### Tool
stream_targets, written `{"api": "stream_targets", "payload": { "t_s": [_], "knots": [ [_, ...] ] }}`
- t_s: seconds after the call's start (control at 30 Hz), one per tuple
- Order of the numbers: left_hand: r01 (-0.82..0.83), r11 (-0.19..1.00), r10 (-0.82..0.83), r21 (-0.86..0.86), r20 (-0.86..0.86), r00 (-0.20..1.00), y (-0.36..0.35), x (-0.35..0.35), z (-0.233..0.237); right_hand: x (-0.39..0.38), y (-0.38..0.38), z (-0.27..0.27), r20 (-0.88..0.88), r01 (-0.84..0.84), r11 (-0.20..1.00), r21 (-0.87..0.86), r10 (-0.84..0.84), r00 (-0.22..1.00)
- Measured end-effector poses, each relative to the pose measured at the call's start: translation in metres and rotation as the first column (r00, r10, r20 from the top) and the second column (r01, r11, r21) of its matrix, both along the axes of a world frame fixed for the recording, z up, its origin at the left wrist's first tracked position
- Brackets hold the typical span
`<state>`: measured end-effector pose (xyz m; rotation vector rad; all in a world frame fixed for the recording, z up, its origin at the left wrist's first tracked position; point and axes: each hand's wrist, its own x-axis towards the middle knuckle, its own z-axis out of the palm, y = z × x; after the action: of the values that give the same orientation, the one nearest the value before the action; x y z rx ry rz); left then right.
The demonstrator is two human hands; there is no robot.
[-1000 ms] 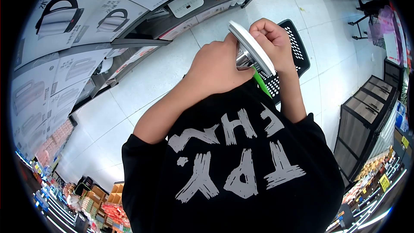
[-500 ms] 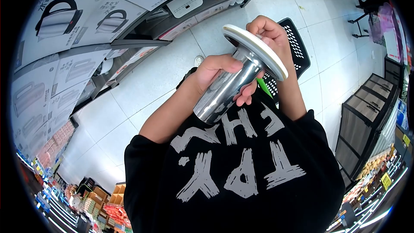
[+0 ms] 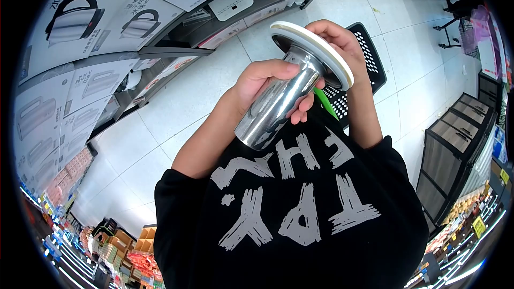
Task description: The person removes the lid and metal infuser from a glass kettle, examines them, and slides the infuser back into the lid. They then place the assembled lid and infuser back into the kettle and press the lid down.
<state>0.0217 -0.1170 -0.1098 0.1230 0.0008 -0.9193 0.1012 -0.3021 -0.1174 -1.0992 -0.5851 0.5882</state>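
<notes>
My left hand (image 3: 259, 81) is closed around a shiny metal cylinder (image 3: 270, 109), thumb on top and fingertips showing past its near side. The cylinder is tilted, its lower end toward my chest. At its upper end sits a wide round disc (image 3: 338, 64) with a white rim and a dark underside. My right hand (image 3: 342, 42) is at the disc's far side, fingers bent against it; the disc hides part of this grip. Below the right forearm is a black perforated shopping basket (image 3: 369, 56) with a green handle (image 3: 325, 103).
Boxed electric kettles (image 3: 75, 21) are stacked on the left, beside a grey shelf (image 3: 176, 52). Dark cabinets (image 3: 458, 144) stand at the right, and a wheeled cart (image 3: 468, 43) is farther back. Pale tiles (image 3: 182, 107) cover the floor.
The cylinder and disc have shifted slightly left and up with my left hand. More of the disc's dark underside shows. Both hands keep their hold.
</notes>
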Motion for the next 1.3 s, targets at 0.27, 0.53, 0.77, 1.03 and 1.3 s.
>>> {"api": "stream_targets", "payload": {
  "t_s": [0.27, 0.53, 0.77, 1.03, 1.3],
  "knots": [
    [-0.529, 0.230, -0.377, 0.817, 0.576, 0.725, 0.018, -0.001, 0.012, -0.014, -0.001, 0.020, 0.194, 0.118, 0.819, -0.562, -0.008, 0.981],
    [-0.747, -0.304, -0.669, 0.592, 0.426, 0.610, -0.005, -0.007, 0.019, -0.030, 0.026, 0.022, 0.420, 0.521, 0.515, -0.681, -0.309, 0.853],
    [-0.207, 0.632, -0.286, 0.747, 0.473, 0.834, 0.034, -0.003, 0.004, -0.022, 0.012, 0.022, 0.725, 0.363, 0.869, -0.337, -0.006, 0.688],
    [-0.740, -0.272, -0.710, 0.615, 0.391, 0.586, 0.000, -0.007, 0.012, -0.029, 0.026, 0.016, 0.504, 0.483, 0.324, -0.813, -0.025, 0.864],
    [-0.453, 0.333, -0.420, 0.827, 0.561, 0.714, 0.018, -0.004, -0.005, -0.024, 0.019, 0.025, 0.572, 0.421, 0.699, -0.578, -0.020, 0.820]
  ]
}}
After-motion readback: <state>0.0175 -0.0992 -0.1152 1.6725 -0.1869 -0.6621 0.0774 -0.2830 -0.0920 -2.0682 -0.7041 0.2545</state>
